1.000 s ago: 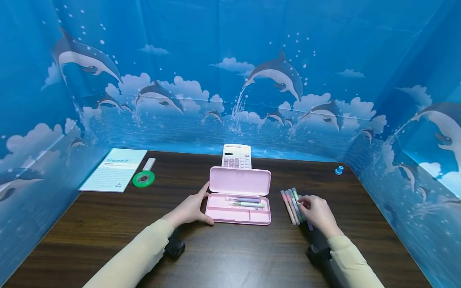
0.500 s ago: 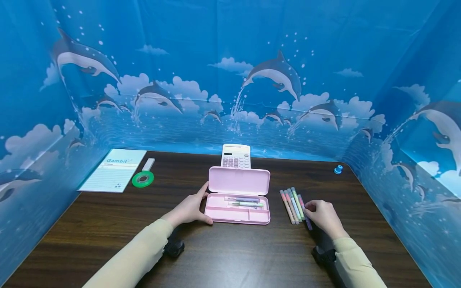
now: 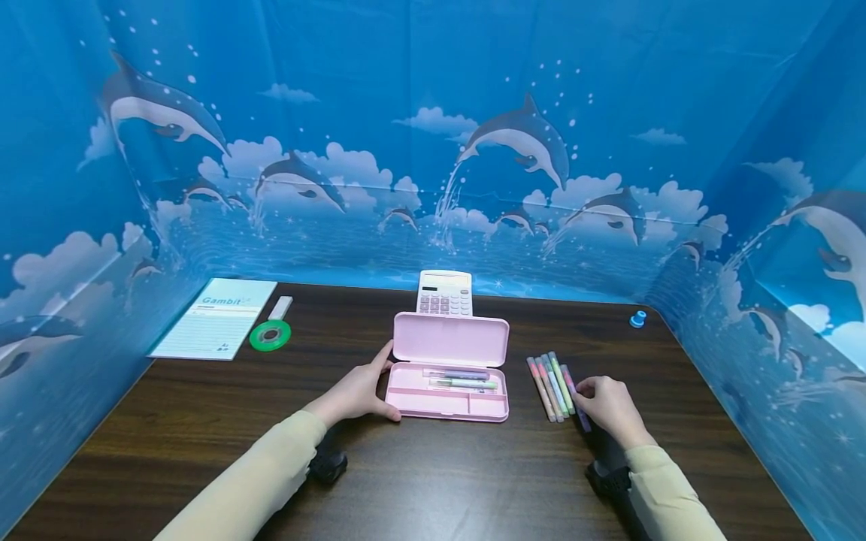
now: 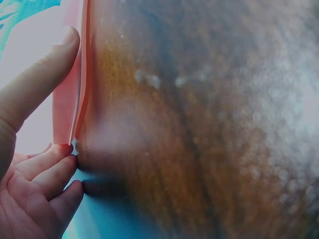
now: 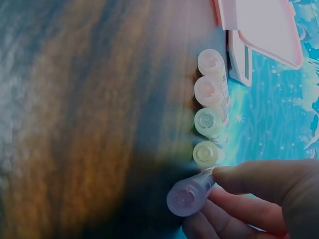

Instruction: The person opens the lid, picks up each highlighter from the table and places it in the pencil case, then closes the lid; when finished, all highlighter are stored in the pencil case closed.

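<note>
both hands lie low and forward, left hand (image 3: 357, 392) spread with thumb apart, right hand (image 3: 609, 408) fingers curled in a pinch.

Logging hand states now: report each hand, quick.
Left hand: open, fingers resting on the open pink plastic pencil case.
Right hand: pinching the purple marker pen.
</note>
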Action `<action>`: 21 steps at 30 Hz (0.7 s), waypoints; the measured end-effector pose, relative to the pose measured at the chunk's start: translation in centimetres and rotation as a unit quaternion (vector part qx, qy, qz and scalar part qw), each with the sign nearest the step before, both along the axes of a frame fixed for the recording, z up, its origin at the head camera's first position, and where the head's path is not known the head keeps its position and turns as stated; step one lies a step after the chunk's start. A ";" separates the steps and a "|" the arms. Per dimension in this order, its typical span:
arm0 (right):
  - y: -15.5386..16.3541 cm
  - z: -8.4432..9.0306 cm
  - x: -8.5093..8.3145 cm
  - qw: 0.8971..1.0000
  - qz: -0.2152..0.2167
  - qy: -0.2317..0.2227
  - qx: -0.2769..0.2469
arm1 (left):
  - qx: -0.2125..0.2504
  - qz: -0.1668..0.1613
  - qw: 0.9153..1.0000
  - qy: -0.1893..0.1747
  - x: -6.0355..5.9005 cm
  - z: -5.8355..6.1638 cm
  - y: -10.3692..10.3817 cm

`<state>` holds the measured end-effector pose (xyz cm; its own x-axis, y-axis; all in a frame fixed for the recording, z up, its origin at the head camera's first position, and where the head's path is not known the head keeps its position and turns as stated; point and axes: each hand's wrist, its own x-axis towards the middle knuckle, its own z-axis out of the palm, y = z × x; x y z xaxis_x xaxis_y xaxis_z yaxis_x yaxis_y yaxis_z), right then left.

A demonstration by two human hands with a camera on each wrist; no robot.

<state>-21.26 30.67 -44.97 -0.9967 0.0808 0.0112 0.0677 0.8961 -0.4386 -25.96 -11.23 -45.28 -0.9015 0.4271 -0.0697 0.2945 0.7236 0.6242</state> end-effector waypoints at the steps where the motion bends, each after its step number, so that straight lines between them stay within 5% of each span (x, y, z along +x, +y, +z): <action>1: 0.0 0.0 0.0 1.000 -0.001 0.000 -0.001 | -0.001 0.000 1.000 -0.001 0.0 0.0 0.0; 21: 0.6 0.0 0.3 0.998 -0.055 -0.014 -0.039 | 0.004 -0.003 1.000 -0.011 0.1 0.3 0.0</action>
<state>-20.96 31.30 -45.01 -0.9816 0.1893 -0.0264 0.1766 0.8457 -0.5036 -25.91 -11.20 -45.01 -0.8974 0.4326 -0.0868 0.2839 0.7168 0.6369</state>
